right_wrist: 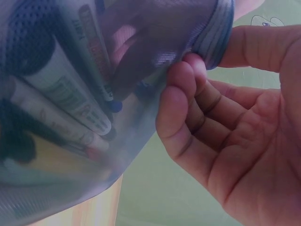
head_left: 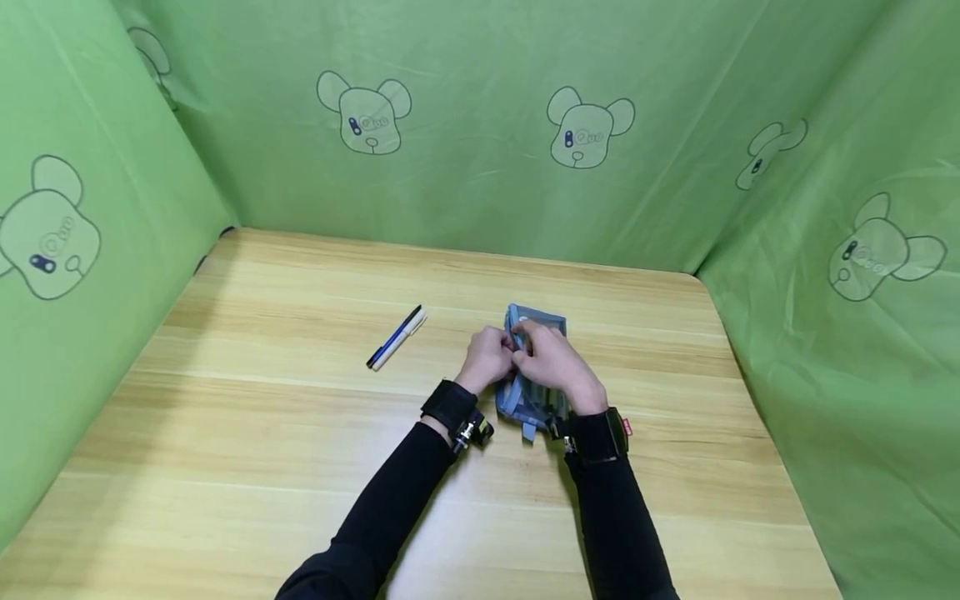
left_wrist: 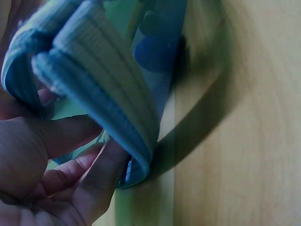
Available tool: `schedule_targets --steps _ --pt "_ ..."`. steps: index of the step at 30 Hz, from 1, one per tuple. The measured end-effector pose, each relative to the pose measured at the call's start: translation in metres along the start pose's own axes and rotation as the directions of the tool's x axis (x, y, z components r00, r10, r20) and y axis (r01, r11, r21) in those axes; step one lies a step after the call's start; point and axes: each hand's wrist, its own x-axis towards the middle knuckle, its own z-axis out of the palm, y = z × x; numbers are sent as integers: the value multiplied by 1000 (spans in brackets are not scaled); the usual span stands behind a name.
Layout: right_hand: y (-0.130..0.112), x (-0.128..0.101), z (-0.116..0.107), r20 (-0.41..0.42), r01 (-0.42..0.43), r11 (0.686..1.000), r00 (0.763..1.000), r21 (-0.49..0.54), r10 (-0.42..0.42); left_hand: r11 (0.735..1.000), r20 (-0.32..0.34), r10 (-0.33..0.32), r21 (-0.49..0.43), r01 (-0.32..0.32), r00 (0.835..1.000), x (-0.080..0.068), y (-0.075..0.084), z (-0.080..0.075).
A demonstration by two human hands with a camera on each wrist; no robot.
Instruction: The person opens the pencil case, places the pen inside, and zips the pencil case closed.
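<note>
A blue mesh pencil case (head_left: 532,410) lies on the table between both hands, its zipper edge (left_wrist: 101,87) bent into a loop in the left wrist view. My left hand (head_left: 487,358) pinches the case's edge near the middle, with fingertips inside the loop. On the other side, my right hand (head_left: 553,360) grips the zipper edge between thumb and fingers. Through the mesh, several markers (right_wrist: 70,89) show in the right wrist view, lying side by side. The zipper pull is hidden by the fingers.
To the left of the case, a blue pen (head_left: 393,337) and a white pen (head_left: 401,341) lie together on the wooden table (head_left: 285,433). Green cloth walls (head_left: 480,167) with bear prints enclose the table's back and sides.
</note>
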Motion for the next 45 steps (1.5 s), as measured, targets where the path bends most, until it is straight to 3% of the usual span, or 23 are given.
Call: schedule_targets --steps 8,16,25,32,35,40,45 --pt "1 -1 1 4 -9 1000 1000 -5 9 999 74 23 -47 -19 997 -1 0 -2" --pt "2 -1 0 6 -10 1000 1000 -6 10 985 208 47 -172 -10 977 -5 0 -4" --pt "4 0 0 0 -23 1000 1000 -17 23 979 220 70 -203 -24 973 -7 -2 -4" --pt "2 -1 0 1 -20 1000 1000 6 20 982 186 31 -187 4 982 -7 -1 -7" --pt "2 -1 0 4 -19 1000 1000 4 19 988 153 37 -155 -13 988 -6 -1 -11" --pt "2 -1 0 -13 -7 1000 1000 4 7 996 22 58 -76 -56 998 -6 -4 -21" --pt "1 -1 1 -23 -1 1000 1000 14 1 999 -114 29 -25 -32 993 -6 -9 -34"
